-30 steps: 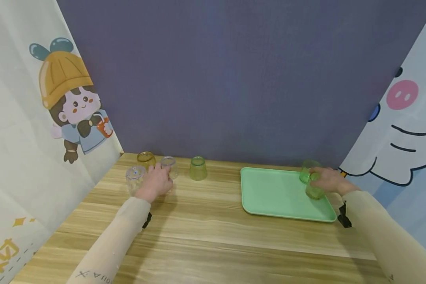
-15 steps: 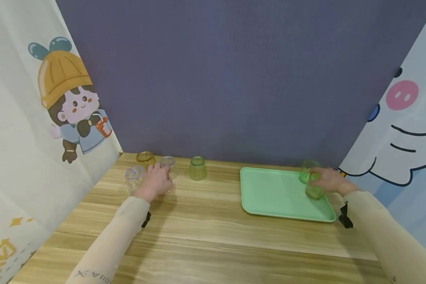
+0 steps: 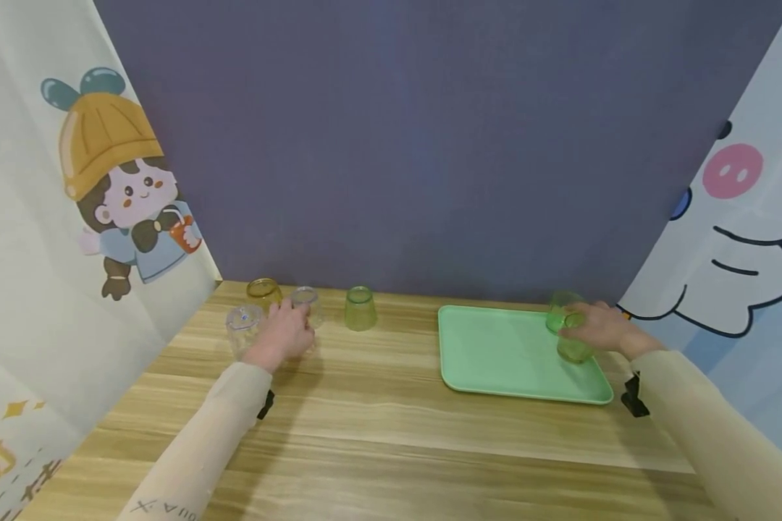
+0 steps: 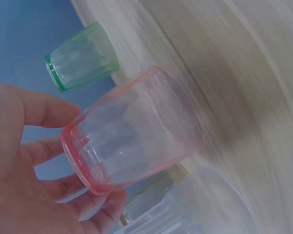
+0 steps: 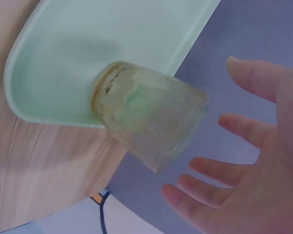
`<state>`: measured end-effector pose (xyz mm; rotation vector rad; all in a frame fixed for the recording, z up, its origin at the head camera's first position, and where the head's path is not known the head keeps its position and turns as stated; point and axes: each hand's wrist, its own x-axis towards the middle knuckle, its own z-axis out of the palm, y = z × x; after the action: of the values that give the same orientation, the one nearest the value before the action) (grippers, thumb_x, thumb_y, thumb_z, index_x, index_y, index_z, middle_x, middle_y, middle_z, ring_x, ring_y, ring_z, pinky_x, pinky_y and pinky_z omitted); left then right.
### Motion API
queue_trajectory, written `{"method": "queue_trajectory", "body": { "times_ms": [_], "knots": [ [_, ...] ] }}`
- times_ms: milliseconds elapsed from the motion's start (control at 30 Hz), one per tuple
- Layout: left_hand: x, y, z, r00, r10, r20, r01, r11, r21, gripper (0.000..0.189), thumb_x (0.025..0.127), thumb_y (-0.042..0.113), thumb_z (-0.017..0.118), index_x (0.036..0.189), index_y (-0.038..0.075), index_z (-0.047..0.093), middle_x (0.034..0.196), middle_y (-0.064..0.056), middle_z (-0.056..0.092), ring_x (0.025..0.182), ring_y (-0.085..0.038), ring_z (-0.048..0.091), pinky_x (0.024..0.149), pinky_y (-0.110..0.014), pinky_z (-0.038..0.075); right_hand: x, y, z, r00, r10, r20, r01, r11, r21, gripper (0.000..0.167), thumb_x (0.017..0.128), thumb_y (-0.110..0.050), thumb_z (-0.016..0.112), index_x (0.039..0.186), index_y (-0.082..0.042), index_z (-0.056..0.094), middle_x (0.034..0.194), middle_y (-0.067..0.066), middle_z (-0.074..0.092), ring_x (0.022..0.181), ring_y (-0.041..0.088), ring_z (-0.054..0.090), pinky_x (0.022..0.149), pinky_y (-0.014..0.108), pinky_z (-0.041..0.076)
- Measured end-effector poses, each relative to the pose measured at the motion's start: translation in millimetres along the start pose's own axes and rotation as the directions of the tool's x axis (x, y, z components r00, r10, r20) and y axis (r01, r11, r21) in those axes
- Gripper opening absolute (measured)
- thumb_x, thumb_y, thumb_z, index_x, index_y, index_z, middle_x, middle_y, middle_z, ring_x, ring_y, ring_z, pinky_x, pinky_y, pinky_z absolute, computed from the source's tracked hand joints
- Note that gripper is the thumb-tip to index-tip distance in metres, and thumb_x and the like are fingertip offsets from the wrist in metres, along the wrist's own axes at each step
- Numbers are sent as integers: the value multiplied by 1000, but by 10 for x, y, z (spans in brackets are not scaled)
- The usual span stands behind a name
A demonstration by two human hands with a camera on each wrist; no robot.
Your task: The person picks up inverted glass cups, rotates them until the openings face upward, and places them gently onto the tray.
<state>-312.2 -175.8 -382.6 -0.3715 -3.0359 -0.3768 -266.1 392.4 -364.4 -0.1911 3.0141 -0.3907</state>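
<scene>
My left hand point(image 3: 279, 337) is at a pale cup point(image 3: 305, 298) standing upside down on the table. In the left wrist view this cup point(image 4: 136, 134) is clear pink with a red base edge. My thumb and spread, slightly bent fingertips lie right at that base. At the right, my right hand point(image 3: 602, 329) is over a yellow-green cup point(image 3: 575, 350) on the light green tray point(image 3: 495, 354). The right wrist view shows its fingers loose and spread, with a gap to the cup's rim. Another green cup point(image 3: 556, 318) stands behind, partly hidden by the hand.
Beside my left hand are an amber cup point(image 3: 263, 288) at the back and a clear cup point(image 3: 242, 325) in front. A green cup point(image 3: 360, 310) stands between them and the tray. A dark panel point(image 3: 417, 145) rises behind the wooden table point(image 3: 378, 434), with printed cloths at both sides.
The head view has turned slightly, so everything appears a little farther left. Both hands and the cups keep their places.
</scene>
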Motion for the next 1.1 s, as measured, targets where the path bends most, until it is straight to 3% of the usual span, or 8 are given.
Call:
{"method": "queue_trajectory", "body": {
  "times_ms": [333, 600, 800, 967, 1100],
  "knots": [
    [3, 93, 47, 999, 25, -48, -26, 999, -31, 44, 95, 17, 49, 135, 3, 60, 138, -29, 47, 126, -50, 43, 97, -72, 40, -8, -69, -17, 1000, -11, -4, 11, 1000, 6, 83, 99, -54, 56, 149, 9, 37, 142, 50, 31, 128, 71, 24, 96, 82, 29],
    [-13, 172, 32, 994, 41, -98, -46, 997, -57, 41, 99, 22, 51, 135, 5, 60, 134, -25, 50, 118, -44, 47, 88, -61, 46, -67, -132, 27, 995, -50, -83, 48, 998, -27, 75, 100, -48, 59, 147, 8, 43, 141, 45, 40, 127, 65, 34, 96, 78, 33],
    [-18, 188, 24, 990, 46, -131, -64, 988, -141, 42, 99, 23, 53, 135, 3, 60, 134, -28, 50, 117, -46, 46, 90, -58, 45, -119, -239, 61, 983, -89, -158, 86, 996, -25, 75, 100, -52, 57, 149, 3, 44, 148, 38, 38, 131, 62, 34, 97, 78, 35],
    [-21, 202, 18, 981, 62, -182, -101, 971, -218, 32, 98, 19, 56, 123, 1, 62, 130, -28, 53, 123, -45, 45, 100, -58, 38, -143, -360, 108, 982, -98, -163, 115, 988, 101, 76, 101, -51, 58, 153, 1, 39, 153, 37, 30, 137, 62, 25, 98, 80, 31],
    [-17, 221, 14, 976, 77, -203, -128, 959, -254, 30, 96, 18, 59, 119, 0, 63, 128, -28, 55, 126, -47, 45, 105, -61, 36, -149, -450, 186, 980, -103, -168, 136, 970, 200, 75, 100, -47, 61, 154, 0, 37, 152, 39, 29, 136, 61, 27, 98, 78, 30]
  ]
}}
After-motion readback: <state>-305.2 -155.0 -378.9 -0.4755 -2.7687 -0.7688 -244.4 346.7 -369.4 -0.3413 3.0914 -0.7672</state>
